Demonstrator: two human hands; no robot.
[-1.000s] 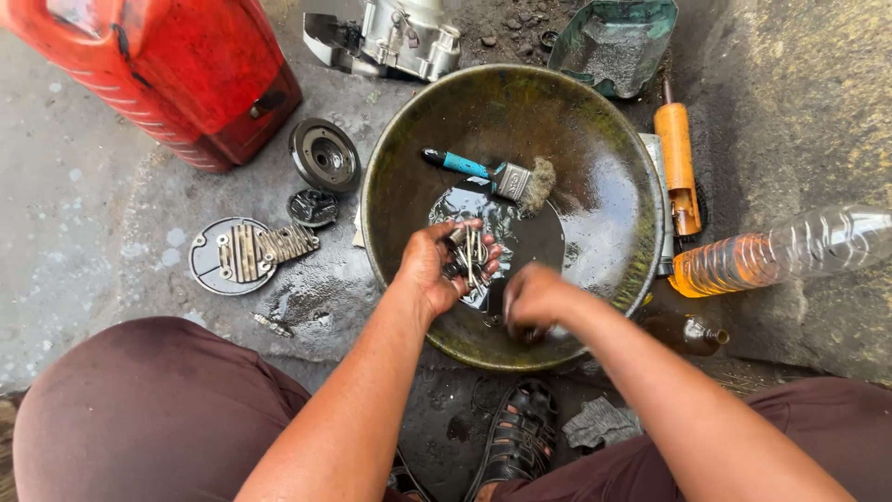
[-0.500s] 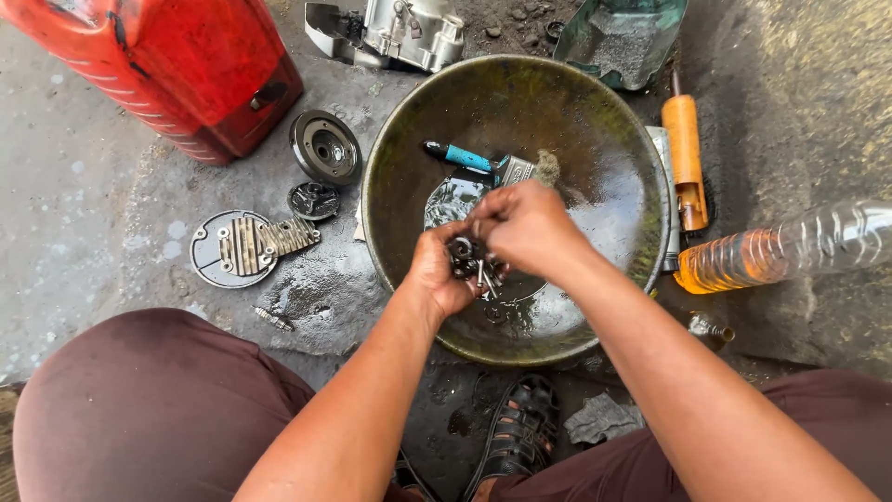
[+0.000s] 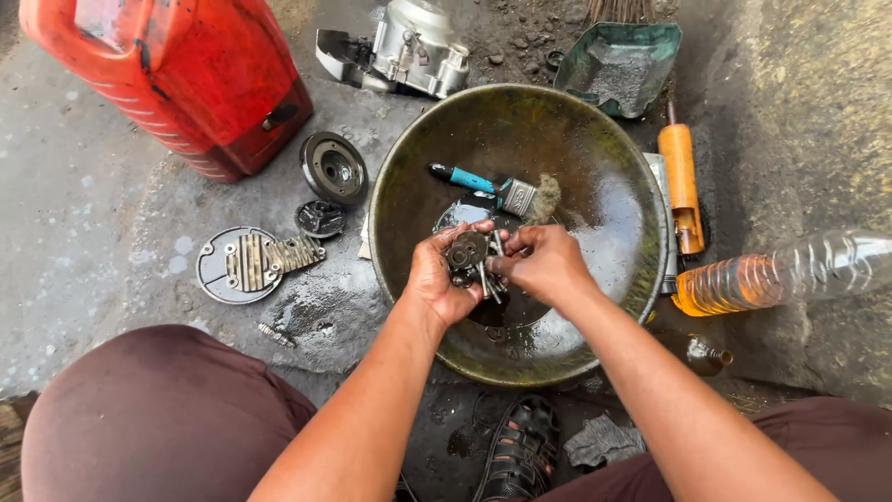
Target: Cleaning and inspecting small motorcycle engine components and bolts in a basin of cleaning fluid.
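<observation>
Over a large dark metal basin, my left hand cups a handful of small metal engine parts, a round piece and several bolts. My right hand is closed on the same handful from the right, fingertips on the bolts. A blue-handled paintbrush lies in the basin just beyond my hands, its bristles wet. Dark liquid pools at the basin's bottom under my hands.
A red fuel can stands at the back left. A finned round cover, a pulley and a small disc lie left of the basin. An engine casing, green tray, orange-handled tool and plastic bottle ring it.
My right hand rose from the basin's near side to join the left on the parts. Both hands then moved slightly toward me with the handful.
</observation>
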